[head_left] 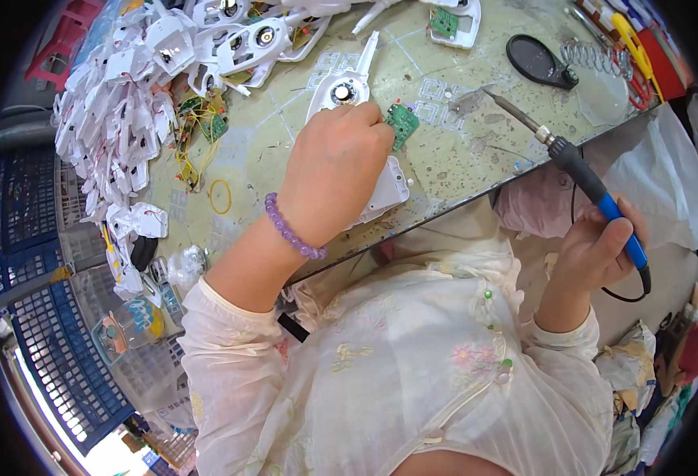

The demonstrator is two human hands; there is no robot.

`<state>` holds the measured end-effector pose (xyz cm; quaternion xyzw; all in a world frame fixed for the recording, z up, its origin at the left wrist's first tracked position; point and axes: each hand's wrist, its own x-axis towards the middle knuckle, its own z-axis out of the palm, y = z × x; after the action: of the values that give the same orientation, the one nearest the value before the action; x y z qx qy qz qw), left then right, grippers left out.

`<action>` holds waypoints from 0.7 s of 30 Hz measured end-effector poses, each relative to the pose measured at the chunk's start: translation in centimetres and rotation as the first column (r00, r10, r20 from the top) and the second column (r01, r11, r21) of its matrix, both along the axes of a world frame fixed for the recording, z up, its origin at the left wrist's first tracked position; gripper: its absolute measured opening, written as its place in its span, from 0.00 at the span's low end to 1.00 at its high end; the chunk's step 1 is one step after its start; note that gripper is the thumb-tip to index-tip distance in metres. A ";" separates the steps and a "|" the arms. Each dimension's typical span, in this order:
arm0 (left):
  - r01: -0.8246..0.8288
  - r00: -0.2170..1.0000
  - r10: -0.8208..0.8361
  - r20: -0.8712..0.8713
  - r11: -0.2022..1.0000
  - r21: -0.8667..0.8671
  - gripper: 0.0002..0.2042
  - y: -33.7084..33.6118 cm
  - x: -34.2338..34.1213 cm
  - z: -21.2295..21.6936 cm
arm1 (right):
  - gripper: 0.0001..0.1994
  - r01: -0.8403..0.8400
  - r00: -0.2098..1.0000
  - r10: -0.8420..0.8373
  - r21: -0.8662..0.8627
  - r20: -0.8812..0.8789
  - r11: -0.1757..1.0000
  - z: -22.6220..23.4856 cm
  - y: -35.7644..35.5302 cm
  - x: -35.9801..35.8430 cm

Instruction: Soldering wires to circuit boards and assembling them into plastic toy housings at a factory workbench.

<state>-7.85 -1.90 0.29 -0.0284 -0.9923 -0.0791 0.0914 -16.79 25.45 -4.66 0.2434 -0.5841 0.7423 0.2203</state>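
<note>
My left hand, with a purple bead bracelet at its wrist, is closed over a white plastic housing on the table. What its curled fingers grip is hidden beneath them. A round black-and-silver part sits in the housing just beyond the knuckles. Against the right side of the fingers is a small green circuit board. In my right hand, off the table's near edge, is a soldering iron with a blue and black handle. Its metal tip points up and left over the tabletop, apart from the board.
White housings are heaped at the left, beside loose boards with yellow wires. A rubber band lies nearer. At the far right are a black round magnifier-like piece, a coiled-wire iron stand and a yellow-handled tool.
</note>
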 end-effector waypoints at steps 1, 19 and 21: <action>-0.012 1.000 0.012 0.010 1.000 0.013 0.03 -0.1 0.0 0.1 | 0.15 -0.001 1.000 0.001 -0.001 -0.018 1.000 0.2 0.2 -0.1; -0.181 0.981 0.196 -0.015 0.929 0.322 0.04 -0.4 0.9 -1.1 | 0.14 -0.168 0.986 0.166 0.053 0.034 0.984 0.5 -1.7 3.2; -0.174 0.980 0.196 -0.031 0.924 0.341 0.04 -0.4 0.9 -1.1 | 0.13 -0.197 0.980 0.196 0.053 0.036 0.979 0.5 -1.9 3.2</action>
<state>-6.94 -2.31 -0.85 0.0790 -0.9588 -0.2375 0.1340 -13.63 23.50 -4.17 0.2945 -0.5811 0.7475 0.1300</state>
